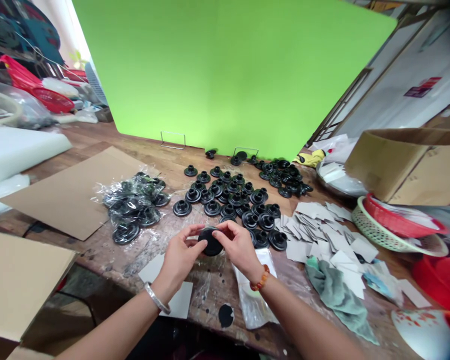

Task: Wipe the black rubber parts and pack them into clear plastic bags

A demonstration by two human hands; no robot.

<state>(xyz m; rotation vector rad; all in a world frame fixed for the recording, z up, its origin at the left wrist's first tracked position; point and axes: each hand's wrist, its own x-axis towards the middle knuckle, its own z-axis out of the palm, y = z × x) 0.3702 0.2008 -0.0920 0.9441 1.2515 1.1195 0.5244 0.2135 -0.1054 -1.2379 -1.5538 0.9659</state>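
A round black disc-shaped part [211, 244] is held between both hands over the front of the worktable, its flat face turned toward me. My left hand [182, 252] grips its left edge with thumb and fingers. On the opposite edge, my right hand [240, 246] pinches the same part. Just beyond are many loose black parts [212, 208], each a wide ridged disc with a short hub pointing up. Left of them lies a pile of similar parts in clear plastic wrap [135, 197]. Clear plastic bags [253, 305] lie beneath my right forearm.
White card squares [315, 225] lie scattered at the right, beside a grey-green cloth [337, 295]. A cardboard sheet [86, 192] covers the table's left. Behind stands a green board [225, 75]. Farther right are a cardboard box [431, 175] and a pale green basket [390, 237].
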